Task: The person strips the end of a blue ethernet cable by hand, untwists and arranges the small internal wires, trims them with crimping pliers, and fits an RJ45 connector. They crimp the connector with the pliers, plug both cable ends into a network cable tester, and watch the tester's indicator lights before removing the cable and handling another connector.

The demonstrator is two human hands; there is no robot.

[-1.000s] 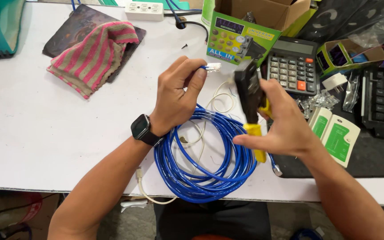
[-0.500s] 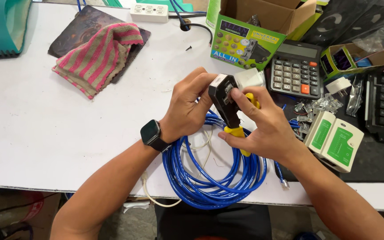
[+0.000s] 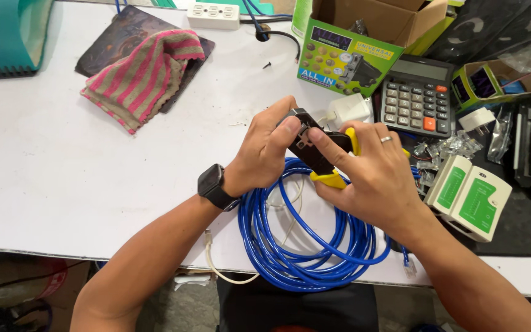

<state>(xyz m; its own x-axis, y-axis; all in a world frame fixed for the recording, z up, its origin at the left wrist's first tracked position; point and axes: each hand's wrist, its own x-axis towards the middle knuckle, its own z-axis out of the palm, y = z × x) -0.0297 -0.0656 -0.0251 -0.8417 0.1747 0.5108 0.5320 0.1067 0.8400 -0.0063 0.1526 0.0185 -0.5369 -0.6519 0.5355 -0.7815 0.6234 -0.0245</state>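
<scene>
Both hands meet just above the coil of blue cable (image 3: pixel 305 246) lying on the white table (image 3: pixel 62 184). The right hand (image 3: pixel 373 178) wraps its fingers closed around the yellow-handled crimping tool (image 3: pixel 318 147). The left hand (image 3: pixel 265 150) pinches the tool's black head between thumb and fingertips. Right of the coil lies a white-and-green cable tester (image 3: pixel 471 197); beyond the coil, a grey calculator (image 3: pixel 416 98).

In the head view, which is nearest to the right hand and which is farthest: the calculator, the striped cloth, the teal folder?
From the right hand:
1. Calculator, just above it, toward the right.
2. Striped cloth, far to the upper left.
3. Teal folder, at the top left corner.
</scene>
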